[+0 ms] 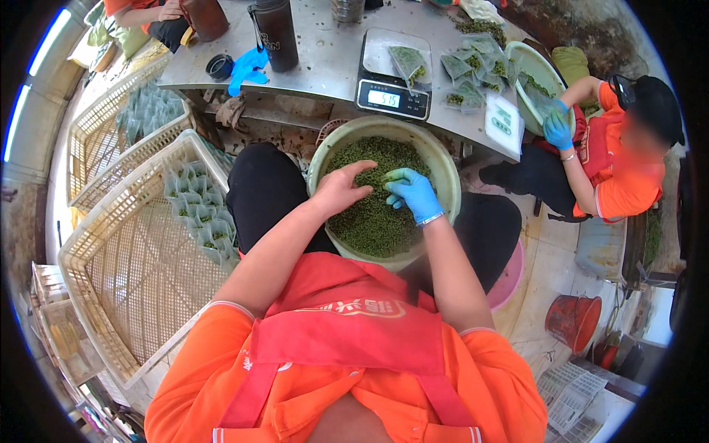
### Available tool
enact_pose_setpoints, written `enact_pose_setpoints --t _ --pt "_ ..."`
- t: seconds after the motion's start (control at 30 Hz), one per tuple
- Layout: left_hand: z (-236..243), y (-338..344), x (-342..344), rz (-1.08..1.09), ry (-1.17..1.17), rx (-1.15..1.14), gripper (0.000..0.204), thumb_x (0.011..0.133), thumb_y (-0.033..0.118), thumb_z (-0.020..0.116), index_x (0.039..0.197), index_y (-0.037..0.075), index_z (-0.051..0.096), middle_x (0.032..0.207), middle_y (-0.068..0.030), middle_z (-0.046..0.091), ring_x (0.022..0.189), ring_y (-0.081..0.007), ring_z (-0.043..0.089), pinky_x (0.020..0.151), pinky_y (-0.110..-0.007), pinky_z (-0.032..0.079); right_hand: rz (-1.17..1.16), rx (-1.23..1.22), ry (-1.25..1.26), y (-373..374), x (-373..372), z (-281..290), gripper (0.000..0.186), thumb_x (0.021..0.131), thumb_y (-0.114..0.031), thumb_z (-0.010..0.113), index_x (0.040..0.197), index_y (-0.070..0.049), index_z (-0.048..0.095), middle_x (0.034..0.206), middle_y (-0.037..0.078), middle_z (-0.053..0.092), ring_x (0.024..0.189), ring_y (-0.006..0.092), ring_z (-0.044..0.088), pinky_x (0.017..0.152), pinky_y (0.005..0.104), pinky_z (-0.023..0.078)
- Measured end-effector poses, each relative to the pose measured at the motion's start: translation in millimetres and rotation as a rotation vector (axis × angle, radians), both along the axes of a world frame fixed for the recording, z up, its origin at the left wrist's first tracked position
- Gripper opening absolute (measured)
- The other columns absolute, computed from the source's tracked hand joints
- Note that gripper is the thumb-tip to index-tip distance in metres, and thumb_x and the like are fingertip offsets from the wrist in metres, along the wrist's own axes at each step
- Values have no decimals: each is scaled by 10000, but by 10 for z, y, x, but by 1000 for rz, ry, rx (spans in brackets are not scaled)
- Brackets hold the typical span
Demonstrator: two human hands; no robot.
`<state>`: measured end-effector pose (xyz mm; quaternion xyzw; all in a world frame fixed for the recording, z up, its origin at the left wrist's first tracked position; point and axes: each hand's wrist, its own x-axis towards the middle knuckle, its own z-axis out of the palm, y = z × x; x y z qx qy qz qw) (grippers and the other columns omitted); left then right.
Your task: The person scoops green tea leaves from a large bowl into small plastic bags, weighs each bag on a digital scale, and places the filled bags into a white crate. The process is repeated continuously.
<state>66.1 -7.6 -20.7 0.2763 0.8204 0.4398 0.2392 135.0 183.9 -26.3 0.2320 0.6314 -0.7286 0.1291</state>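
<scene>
A large pale green basin point(447, 171) full of small green berries point(377, 229), which look like green peppercorns, sits between my knees. My bare left hand point(343, 189) is over the left side of the heap, thumb and fingers apart, holding nothing I can see. Opposite it, my right hand point(415, 193) wears a blue glove and hovers above the berries. Its fingers are curled together, and whatever they may pinch is too small to make out. Beyond the basin, a digital scale point(394, 100) on the metal table carries a clear bag of green berries point(408, 63).
Filled bags point(473, 63) lie right of the scale. A dark tumbler point(275, 35) and blue glove point(248, 69) are on the table point(325, 66). Plastic crates point(125, 273) with bags stand left. At right, a co-worker point(598, 162) handles another basin point(543, 70); a red bucket point(574, 322) stands behind.
</scene>
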Motion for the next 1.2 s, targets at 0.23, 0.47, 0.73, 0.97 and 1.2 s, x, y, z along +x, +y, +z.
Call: enact_pose_setpoints --t 0.23,0.47,0.73,0.97,1.2 --pt "-4 81 53 11 -66 153 260 865 102 578 1114 28 573 805 -69 663 617 -93 610 565 -258 506 -16 -84 173 -88 94 152 199 837 -64 598 1029 -15 585 821 73 649 614 134 621 524 233 482" --pt "-12 24 -13 187 -67 214 177 891 160 555 976 9 592 783 -59 672 596 -93 614 549 -252 499 -88 -161 104 35 55 426 230 826 -62 594 1050 -16 565 858 100 641 671 197 650 580 282 537" --pt "-43 28 8 150 -54 158 182 888 179 558 986 32 603 775 -46 670 603 -103 625 564 -254 504 -386 -406 447 221 -672 625 286 860 -59 559 1139 -1 530 959 129 639 828 254 654 702 336 560" --pt "109 33 -37 175 -63 141 183 888 170 568 1016 44 599 709 -49 658 594 -101 619 555 -248 497 -400 -148 257 51 -136 178 212 885 -88 529 1073 -11 593 878 94 653 658 162 638 582 263 520" --pt "184 -8 -144 286 -70 217 246 877 138 564 1113 73 547 727 -47 662 598 -100 614 566 -246 492 -392 168 467 23 -166 194 286 892 -28 505 1172 -6 557 1012 98 624 669 113 595 624 237 495"
